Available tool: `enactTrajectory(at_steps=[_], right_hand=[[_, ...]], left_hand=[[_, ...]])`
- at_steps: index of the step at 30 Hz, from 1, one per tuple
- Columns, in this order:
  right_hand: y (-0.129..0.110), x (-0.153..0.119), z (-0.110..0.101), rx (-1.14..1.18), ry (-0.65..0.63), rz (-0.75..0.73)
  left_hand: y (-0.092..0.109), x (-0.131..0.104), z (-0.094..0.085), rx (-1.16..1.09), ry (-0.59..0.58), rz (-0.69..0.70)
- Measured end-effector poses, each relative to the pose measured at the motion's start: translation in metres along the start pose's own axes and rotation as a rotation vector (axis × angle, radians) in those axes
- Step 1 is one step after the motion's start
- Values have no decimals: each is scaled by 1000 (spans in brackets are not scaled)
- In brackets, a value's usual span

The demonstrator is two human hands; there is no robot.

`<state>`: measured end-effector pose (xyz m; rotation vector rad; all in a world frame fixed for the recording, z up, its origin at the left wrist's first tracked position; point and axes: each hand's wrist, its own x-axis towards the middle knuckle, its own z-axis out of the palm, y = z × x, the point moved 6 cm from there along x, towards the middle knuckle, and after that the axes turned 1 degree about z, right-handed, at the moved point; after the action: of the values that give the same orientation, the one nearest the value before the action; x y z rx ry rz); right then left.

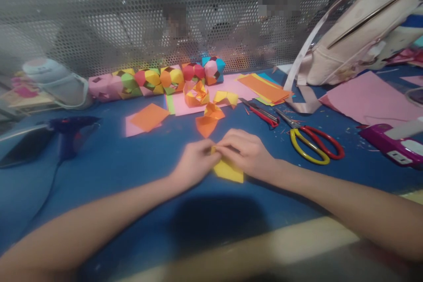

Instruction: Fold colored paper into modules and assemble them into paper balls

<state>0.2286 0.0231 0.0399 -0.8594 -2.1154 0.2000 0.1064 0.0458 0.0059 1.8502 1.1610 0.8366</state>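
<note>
A yellow sheet of paper lies near the front middle of the blue table, its far part covered by my fingers. My left hand pinches its left edge. From the other side my right hand closes on the far edge, fingertips almost meeting those of the left. Just beyond my hands sit folded orange paper pieces and a folded yellow piece. Behind them is a partly joined orange and yellow paper shape. Whether the paper under my fingertips is creased is hidden.
Finished paper balls line the perforated metal screen. Scissors and a red cutter lie to the right, with a purple power strip beyond. A glue gun lies left. A bag stands back right.
</note>
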Motion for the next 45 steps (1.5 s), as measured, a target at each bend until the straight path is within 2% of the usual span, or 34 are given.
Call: enactTrajectory(at_steps=[4,10,13,17,22,26,29,32,36,40,45], right_hand=[[2,1,0,-22,-4,36],[14,0,-2,-24,-28,188],[15,0,-1,-123,-49,112],[12,-1,-1,-184,-61,-36],[11,-1,-8,-180,4,-37],[3,1,-12,-149,34,-80],[5,3,-19,-14,107,45],[13,2,-16,82,101,248],[25,0,-4,156,77,435],[24,1,-2,169,114,393],[20,0,0,169,91,334]], left_hand=[[0,0,-1,-32,4,2],[-4,3,-13,-76,192,-42],[-1,3,-13,-3,192,6],[4,3,-9,63,130,85],[3,3,-11,82,172,49],[5,3,-7,74,129,92],[-1,5,-11,14,183,65],[-10,8,-17,-88,275,20],[-15,9,-14,-188,252,-2],[-10,7,-8,-226,175,-36],[-6,6,-8,-200,164,-70]])
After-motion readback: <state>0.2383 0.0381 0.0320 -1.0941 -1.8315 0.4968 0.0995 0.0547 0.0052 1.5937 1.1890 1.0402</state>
